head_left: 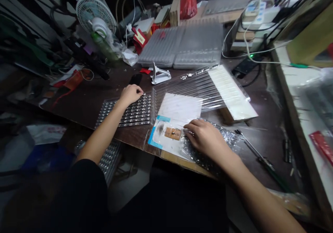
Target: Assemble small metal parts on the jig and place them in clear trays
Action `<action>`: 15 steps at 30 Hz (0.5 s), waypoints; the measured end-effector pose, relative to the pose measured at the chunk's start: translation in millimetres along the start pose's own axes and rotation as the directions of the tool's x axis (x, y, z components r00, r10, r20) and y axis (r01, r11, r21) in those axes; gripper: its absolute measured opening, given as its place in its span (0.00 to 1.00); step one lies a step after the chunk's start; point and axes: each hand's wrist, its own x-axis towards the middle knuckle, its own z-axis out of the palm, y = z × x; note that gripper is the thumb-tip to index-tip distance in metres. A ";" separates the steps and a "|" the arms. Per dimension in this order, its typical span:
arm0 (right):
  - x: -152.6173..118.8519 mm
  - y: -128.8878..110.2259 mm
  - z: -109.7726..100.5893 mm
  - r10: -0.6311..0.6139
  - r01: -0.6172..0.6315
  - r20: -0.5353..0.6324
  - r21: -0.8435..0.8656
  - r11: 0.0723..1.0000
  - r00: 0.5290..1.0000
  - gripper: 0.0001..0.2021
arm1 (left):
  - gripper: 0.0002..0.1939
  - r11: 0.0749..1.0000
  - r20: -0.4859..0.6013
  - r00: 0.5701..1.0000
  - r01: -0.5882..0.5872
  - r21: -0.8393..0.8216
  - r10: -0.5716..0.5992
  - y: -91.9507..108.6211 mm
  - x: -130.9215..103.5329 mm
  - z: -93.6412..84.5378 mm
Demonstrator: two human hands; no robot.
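Note:
My left hand [131,94] is over the top edge of a tray [137,113] filled with rows of small shiny parts, its fingers pinched together; anything between them is too small to make out. My right hand [200,135] rests by a heap of small metallic pieces [226,135], fingers curled, with the fingertips just right of a small orange-brown block [173,133]. That block lies on a white board [169,148] with blue tape at its left side. Whatever the right fingertips hold is hidden.
A ribbed clear tray [187,87] with a few shiny parts leans behind the board, beside a white strip [231,92]. Farther back stand stacked clear trays [200,42], a white stand [160,76] and a fan [96,17]. A screwdriver [273,172] lies at right.

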 end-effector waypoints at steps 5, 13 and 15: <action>-1.3 -4.2 -3.1 0.052 -0.039 0.150 -0.085 0.996 0.987 0.07 | 0.09 0.992 -0.070 0.997 -0.020 0.127 0.029 12.6 6.5 -12.8; -1.6 -9.3 -7.9 0.061 -0.051 0.157 -0.067 0.996 0.986 0.09 | 0.08 0.969 0.049 0.997 0.042 0.245 -0.055 7.7 11.5 -21.8; -2.4 -9.3 -8.2 0.052 -0.045 0.142 -0.051 0.998 0.989 0.09 | 0.05 0.964 0.072 0.996 0.039 0.261 -0.060 2.8 6.9 -21.5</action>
